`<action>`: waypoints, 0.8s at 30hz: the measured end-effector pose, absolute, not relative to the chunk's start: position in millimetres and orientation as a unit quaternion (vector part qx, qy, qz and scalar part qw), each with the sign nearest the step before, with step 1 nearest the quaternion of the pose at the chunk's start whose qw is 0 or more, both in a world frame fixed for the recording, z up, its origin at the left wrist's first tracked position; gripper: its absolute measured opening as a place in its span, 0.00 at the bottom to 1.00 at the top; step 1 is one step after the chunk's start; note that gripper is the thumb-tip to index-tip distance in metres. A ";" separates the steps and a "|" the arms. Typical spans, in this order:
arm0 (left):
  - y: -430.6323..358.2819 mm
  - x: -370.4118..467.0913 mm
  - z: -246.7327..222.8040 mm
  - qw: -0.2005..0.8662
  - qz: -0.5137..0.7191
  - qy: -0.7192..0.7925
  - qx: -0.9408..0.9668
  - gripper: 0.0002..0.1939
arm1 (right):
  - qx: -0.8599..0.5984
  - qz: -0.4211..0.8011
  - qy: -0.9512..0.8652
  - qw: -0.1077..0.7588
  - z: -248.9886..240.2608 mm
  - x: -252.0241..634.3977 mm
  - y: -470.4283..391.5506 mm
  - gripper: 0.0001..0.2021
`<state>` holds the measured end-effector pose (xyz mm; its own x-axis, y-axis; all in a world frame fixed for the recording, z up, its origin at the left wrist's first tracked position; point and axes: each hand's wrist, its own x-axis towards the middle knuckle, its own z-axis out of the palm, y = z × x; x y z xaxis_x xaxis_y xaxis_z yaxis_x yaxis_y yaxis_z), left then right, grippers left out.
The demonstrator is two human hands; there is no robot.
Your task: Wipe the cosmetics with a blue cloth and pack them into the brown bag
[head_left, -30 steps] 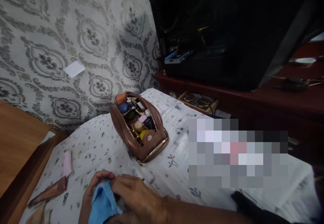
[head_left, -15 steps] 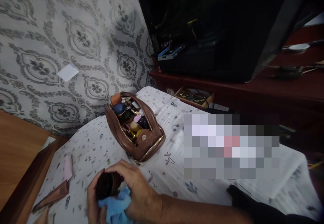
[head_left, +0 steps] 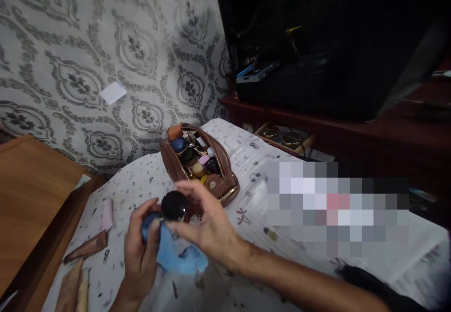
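My right hand (head_left: pixel 207 220) is closed around a small round black container (head_left: pixel 174 205) with a glossy top, fingers on its far side and thumb on the near side. Just left of it, my left hand (head_left: pixel 141 241) pinches a light blue cloth (head_left: pixel 183 258), which hangs below both hands. Part of the cloth sits close against the container; whether they touch is hard to tell. Behind the hands stands an unzipped brown cosmetic bag (head_left: pixel 229 185), filled with several small bottles, jars and tubes, among them a round dark-blue one (head_left: pixel 178 144).
On the patterned white cloth (head_left: pixel 246 194) at left lie a pink tube (head_left: pixel 107 214), a brown tube (head_left: pixel 86 247) and two more tubes near the bottom edge. A black television (head_left: pixel 317 44) stands at back right. Below it a small wooden tray (head_left: pixel 283 138) holds glasses. A blurred-out patch covers the right.
Both hands have moved up toward the bag. The black container has turned so its glossy top shows, and the cloth now hangs from my left hand. The view has shifted left.
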<state>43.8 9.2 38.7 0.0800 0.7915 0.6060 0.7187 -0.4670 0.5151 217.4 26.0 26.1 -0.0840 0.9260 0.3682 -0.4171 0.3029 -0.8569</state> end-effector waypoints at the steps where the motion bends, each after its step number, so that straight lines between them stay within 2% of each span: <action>1: 14.4 50.5 45.6 0.005 0.407 0.487 0.773 0.15 | -0.245 0.518 -0.501 0.649 33.4 225.5 30.7 0.26; 3: 25.3 63.6 57.6 -0.087 0.331 0.414 0.843 0.17 | -0.248 0.487 -0.505 0.668 47.5 242.9 43.7 0.21; 6: 38.8 76.3 65.4 -0.217 0.195 0.365 0.884 0.25 | -0.274 0.417 -0.538 0.680 64.1 266.3 71.2 0.17; 9: 44.7 76.5 60.6 -0.278 0.104 0.361 0.884 0.31 | -0.357 0.329 -0.623 0.614 75.7 280.8 101.9 0.17; 13: 42.8 68.2 50.9 -0.293 0.093 0.362 0.880 0.35 | -0.477 0.175 -0.738 0.444 87.4 282.7 132.5 0.18; 17: 40.9 66.3 46.5 -0.312 0.095 0.362 0.873 0.36 | -0.507 0.052 -0.813 0.281 95.9 269.7 143.1 0.15; 21: 41.2 66.9 40.3 -0.295 0.117 0.362 0.877 0.33 | -0.528 0.010 -0.835 0.155 102.5 256.3 144.3 0.12; 24: 40.5 68.0 39.7 -0.273 0.122 0.378 0.876 0.34 | -0.541 0.013 -0.832 0.124 105.9 252.4 147.0 0.12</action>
<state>68.0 40.5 39.7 0.6848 0.5959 0.4196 0.7287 -0.5657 -0.3859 252.4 147.0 105.9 -0.3839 0.9033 0.1916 0.8969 0.4141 -0.1553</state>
